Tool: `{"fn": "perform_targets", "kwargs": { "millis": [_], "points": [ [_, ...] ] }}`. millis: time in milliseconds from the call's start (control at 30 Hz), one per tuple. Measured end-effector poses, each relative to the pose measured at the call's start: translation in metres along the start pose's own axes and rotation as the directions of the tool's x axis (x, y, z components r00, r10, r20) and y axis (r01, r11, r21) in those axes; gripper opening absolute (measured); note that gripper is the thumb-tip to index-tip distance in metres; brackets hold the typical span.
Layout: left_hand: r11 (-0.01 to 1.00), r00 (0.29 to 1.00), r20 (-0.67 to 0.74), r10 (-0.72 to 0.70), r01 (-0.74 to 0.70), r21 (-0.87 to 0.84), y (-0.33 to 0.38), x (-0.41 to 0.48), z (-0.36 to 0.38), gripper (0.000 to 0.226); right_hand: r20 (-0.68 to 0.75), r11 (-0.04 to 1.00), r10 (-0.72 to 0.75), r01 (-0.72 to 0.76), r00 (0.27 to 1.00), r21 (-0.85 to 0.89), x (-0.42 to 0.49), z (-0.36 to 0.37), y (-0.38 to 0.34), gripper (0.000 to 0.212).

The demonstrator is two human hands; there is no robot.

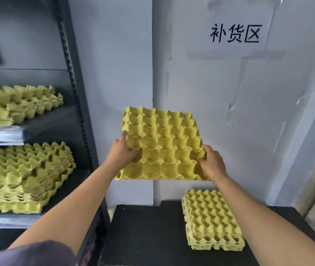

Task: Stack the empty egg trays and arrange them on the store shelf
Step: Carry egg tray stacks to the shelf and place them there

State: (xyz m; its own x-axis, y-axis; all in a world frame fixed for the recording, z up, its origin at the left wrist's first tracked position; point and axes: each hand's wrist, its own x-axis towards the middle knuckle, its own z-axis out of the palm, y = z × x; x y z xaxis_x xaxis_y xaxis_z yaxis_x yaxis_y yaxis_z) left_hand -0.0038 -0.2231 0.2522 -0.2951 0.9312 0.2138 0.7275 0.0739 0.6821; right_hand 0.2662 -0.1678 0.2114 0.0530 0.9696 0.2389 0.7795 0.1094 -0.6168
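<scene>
Single head-worn view, forward and down, close over hands.

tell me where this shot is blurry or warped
Head view: held egg tray, left hand and right hand fairly sharp; shelf trays at left softly blurred; wide-angle lens bows the shelf post; soft even light, slight sheen on the shelf lip.

— The yellow dimpled egg tray between the left hand and the right hand: what is it made of?
— Moulded paper pulp, by the look: matt, rough, fibrous. So is the yellow tray stack below the right hand.
— And the black desk under that?
— Matt, faintly grainy; I cannot tell the material.
— Left of the left hand?
— A dark grey metal shelf, its front edge glossy. Above the right hand, a smooth white paper sign on a matt white painted wall, flaking in places.
</scene>
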Motion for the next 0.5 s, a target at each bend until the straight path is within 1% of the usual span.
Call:
{"fn": "perform_targets", "kwargs": {
  "millis": [67,200,367,433,500],
  "points": [
    [1.000,0.999,-0.054,-0.006,0.007,0.019,-0.012,0.000,-0.029,0.078,-0.011,0.999,-0.040,0.040,0.999,0.022,-0.002,0.007,-0.031,0.050],
    [0.991,0.982,-0.189,0.003,0.023,0.134,-0.045,-0.001,-0.090,0.079,-0.023,0.992,-0.092,0.094,0.995,0.080,-0.014,0.030,-0.096,0.049],
    [0.982,0.954,-0.299,0.028,0.030,0.188,-0.091,-0.006,-0.166,0.078,-0.034,0.971,-0.161,0.165,0.986,0.170,-0.037,0.063,-0.176,0.048],
    [0.980,0.943,-0.329,0.048,0.020,0.200,-0.111,-0.007,-0.194,0.078,-0.044,0.953,-0.180,0.186,0.983,0.241,-0.047,0.073,-0.206,0.045],
    [0.982,0.937,-0.346,0.046,0.021,0.188,-0.133,-0.008,-0.223,0.078,-0.053,0.914,-0.182,0.188,0.982,0.360,-0.056,0.084,-0.232,0.039]
  ]
}}
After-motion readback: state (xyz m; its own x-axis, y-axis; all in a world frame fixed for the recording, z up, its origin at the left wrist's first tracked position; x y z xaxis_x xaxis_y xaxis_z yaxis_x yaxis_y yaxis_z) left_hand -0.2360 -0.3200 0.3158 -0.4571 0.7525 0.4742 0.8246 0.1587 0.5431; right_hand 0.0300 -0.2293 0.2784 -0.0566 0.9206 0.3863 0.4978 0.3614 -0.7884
